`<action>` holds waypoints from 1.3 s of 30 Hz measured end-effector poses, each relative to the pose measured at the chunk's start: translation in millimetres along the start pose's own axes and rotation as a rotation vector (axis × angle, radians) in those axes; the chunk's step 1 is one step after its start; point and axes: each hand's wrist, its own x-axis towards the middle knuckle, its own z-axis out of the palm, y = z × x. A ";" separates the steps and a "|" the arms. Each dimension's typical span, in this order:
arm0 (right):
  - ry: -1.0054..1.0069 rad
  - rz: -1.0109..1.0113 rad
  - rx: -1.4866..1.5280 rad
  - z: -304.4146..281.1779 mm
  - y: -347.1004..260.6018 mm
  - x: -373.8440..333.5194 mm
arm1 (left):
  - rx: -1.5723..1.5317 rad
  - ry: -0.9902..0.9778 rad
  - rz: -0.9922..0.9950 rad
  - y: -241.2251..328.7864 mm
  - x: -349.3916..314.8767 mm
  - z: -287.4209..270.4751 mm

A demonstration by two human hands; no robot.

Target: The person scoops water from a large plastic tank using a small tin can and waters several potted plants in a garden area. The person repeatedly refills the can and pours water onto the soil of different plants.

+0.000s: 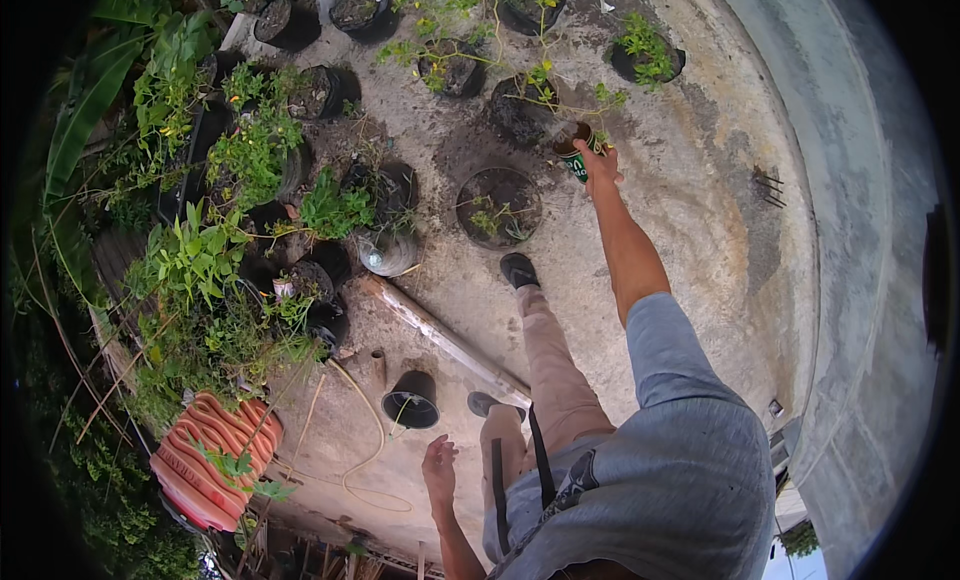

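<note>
Stretched far forward, my right hand (600,165) is wrapped round a green can (575,167). The can is tilted, with its brown-looking mouth turned toward a black plant pot (518,112) of dark soil. A pale blurred streak, like water, shows between the can's mouth and this pot. Thin leafy stems with yellowish leaves rise by the pot and cross near the can. Low at my left side hangs my left hand (440,468), its fingers loosely bent and apart, holding nothing. Nearest to it stands a black bucket (411,400) on the ground.
Several potted plants crowd the left and far side. A round pot (498,208) stands just ahead of my foot. A pale pole (440,330) lies slanting across the concrete near my feet, and a hose (375,420) curls beside the bucket. Orange wavy sheeting (220,455) is at lower left.
</note>
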 end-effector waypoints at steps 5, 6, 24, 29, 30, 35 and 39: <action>-0.165 -0.082 0.274 -5.5 21.1 28.6 | 0.008 0.001 0.000 -6.7 -2.6 -0.1; -0.198 -0.078 0.296 -8.5 21.5 27.4 | 0.015 0.002 -0.010 -7.8 -3.7 1.7; -0.375 0.024 0.062 8.1 56.9 -8.8 | -0.041 -0.033 -0.010 6.8 6.8 14.5; -0.414 -0.021 0.042 74.9 25.0 -37.8 | -0.073 -0.008 -0.096 -1.0 -1.2 15.2; -0.446 -0.023 0.127 90.3 20.6 -36.8 | -0.081 -0.003 -0.110 -4.8 -3.6 15.2; -0.229 0.024 -0.054 165.3 -20.5 -13.7 | -0.096 -0.012 -0.157 -34.9 -1.4 13.8; -0.168 0.042 -0.132 187.0 -64.3 -65.9 | -0.136 0.003 -0.191 -45.1 -13.1 26.3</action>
